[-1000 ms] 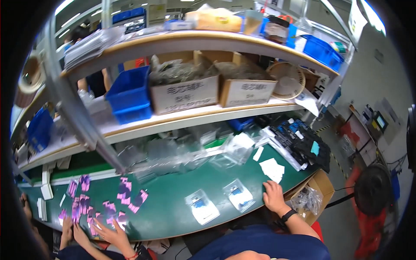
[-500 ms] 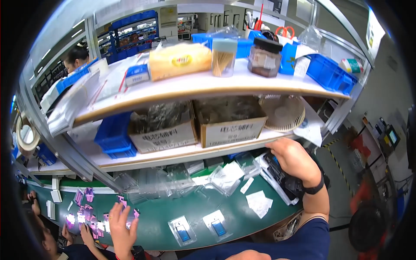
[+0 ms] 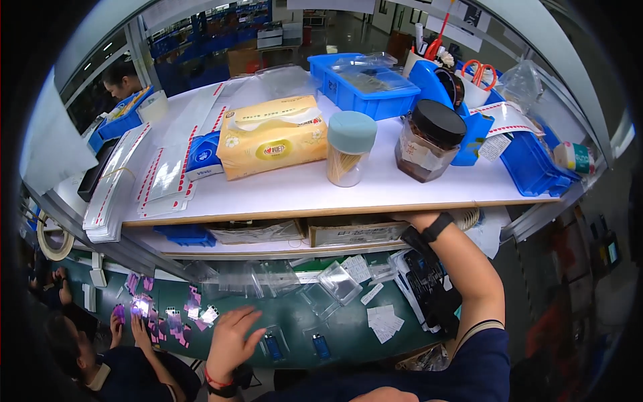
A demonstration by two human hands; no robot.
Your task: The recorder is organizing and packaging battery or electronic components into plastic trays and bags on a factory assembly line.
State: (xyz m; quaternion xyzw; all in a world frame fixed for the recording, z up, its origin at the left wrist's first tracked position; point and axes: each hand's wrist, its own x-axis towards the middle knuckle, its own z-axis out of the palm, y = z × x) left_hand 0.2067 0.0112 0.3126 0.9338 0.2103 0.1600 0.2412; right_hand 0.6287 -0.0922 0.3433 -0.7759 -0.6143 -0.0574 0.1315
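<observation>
My left hand (image 3: 231, 338) hovers with fingers spread over the green table (image 3: 348, 335), just left of two small clear bags with blue parts (image 3: 271, 345). My right arm reaches up and back. My right hand (image 3: 414, 218) disappears under the edge of the white top shelf (image 3: 301, 194), next to a cardboard box (image 3: 348, 234); a black watch sits on the wrist. Its fingers are hidden, so what they hold does not show.
On the top shelf stand a yellow tissue box (image 3: 271, 137), a teal-lidded jar (image 3: 349, 147), a dark jar (image 3: 429, 141) and blue bins (image 3: 365, 84). Clear plastic trays (image 3: 338, 281), white slips (image 3: 385, 318) and a black tray (image 3: 435, 288) lie on the table. A co-worker's hands (image 3: 137, 328) sort purple packets (image 3: 167, 315) at left.
The view has risen above the top shelf. My right hand moved from the black tray up under the shelf edge. My left hand drifted right toward the small bags.
</observation>
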